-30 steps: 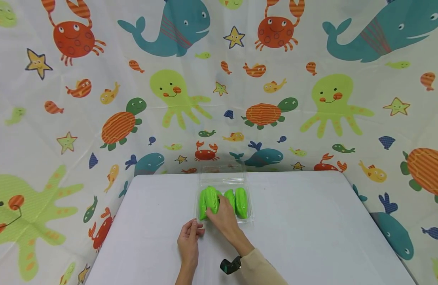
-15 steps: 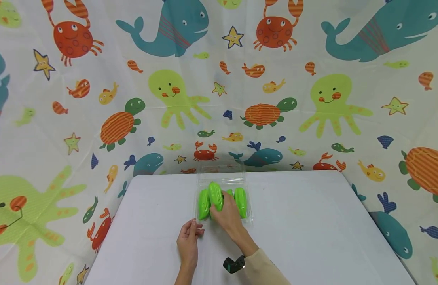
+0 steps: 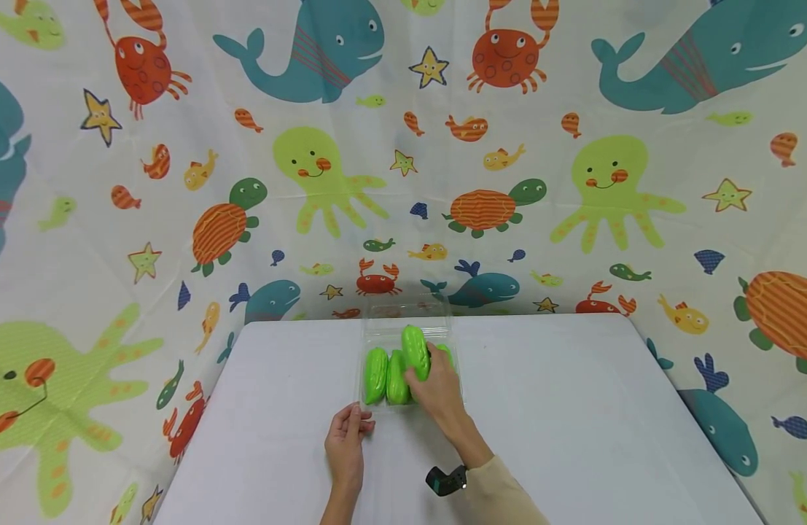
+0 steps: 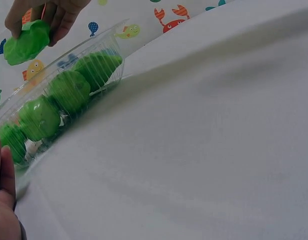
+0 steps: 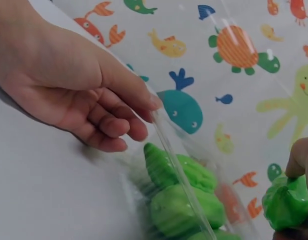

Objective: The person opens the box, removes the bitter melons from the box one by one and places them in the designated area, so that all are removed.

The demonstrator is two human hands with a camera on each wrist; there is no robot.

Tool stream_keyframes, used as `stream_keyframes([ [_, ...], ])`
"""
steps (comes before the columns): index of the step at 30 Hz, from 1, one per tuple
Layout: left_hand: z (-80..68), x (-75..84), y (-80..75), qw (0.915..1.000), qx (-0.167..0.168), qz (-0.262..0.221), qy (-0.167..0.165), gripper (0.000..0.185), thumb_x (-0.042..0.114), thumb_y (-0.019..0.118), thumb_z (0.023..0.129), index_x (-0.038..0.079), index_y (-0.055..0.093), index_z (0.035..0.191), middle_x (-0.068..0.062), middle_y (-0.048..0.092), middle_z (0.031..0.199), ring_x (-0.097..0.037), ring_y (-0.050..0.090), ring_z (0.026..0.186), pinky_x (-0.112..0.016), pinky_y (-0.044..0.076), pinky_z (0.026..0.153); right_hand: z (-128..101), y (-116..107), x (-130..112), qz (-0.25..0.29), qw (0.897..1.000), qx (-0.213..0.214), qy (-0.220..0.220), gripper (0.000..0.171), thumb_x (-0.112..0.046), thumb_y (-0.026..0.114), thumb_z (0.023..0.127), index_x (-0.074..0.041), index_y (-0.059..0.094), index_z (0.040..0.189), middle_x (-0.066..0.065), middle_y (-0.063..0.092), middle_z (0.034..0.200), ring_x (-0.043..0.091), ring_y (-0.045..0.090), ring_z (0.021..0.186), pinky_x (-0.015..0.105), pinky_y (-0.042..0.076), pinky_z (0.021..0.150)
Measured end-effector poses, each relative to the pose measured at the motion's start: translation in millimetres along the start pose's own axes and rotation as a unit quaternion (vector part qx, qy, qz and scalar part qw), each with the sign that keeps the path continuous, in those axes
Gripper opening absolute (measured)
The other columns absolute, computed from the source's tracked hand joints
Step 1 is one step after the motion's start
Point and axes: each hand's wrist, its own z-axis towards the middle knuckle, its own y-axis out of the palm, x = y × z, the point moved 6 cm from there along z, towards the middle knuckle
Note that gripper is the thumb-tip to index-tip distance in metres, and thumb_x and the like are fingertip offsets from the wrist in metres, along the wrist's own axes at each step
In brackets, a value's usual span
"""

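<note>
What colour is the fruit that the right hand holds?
Bright green; the fruit in the right hand shows best in the head view.

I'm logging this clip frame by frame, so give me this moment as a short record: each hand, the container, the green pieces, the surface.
right hand: grips one green toy fruit, lifted above the container
left hand: fingertips pinch the near left corner of the container
container: clear plastic clamshell box, lid open toward the backdrop
contents: green toy fruits in a row, four visible through the wall in the left wrist view
surface: white table
backdrop: sea-animal print cloth
</note>
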Motion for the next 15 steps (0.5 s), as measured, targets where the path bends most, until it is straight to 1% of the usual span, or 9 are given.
stream_keyframes([
  [4, -0.2, -0.1, -0.2, 1.0, -0.001, -0.002, 0.004, 0.039, 0.026, 0.062, 0.101, -0.007, 0.057, 0.119, 0.003, 0.071, 0.083, -0.007, 0.066, 0.07, -0.023, 0.062, 0.074, 1.6, -7.1, 3.6, -0.013, 1.0, 0.014, -0.014, 0.06, -0.021, 0.068, 0.083, 0.005, 0.054, 0.135, 0.017, 0.064, 0.108, 0.018, 0.059, 0.081, 0.03, 0.053, 0.065],
  [7, -0.6, 0.2, 0.0, 1.0, -0.005, -0.005, 0.006, 0.038, 0.025, 0.062, 0.101, -0.008, 0.057, 0.119, 0.003, 0.071, 0.083, -0.007, 0.066, 0.07, -0.023, 0.062, 0.074, 2.4, -12.4, 7.3, -0.016, 1.0, 0.019, -0.013, 0.059, -0.022, 0.068, 0.084, 0.005, 0.055, 0.136, 0.017, 0.064, 0.107, 0.018, 0.057, 0.079, 0.028, 0.052, 0.064],
  [15, 0.2, -0.5, -0.5, 1.0, -0.001, 0.002, 0.001, 0.038, 0.027, 0.063, 0.1, -0.006, 0.058, 0.119, 0.002, 0.071, 0.083, -0.007, 0.067, 0.07, -0.023, 0.061, 0.074, 4.6, -25.3, 16.0, -0.025, 0.999, 0.032, -0.007, 0.06, -0.023, 0.067, 0.086, 0.005, 0.054, 0.137, 0.02, 0.064, 0.111, 0.022, 0.059, 0.084, 0.034, 0.055, 0.07],
])
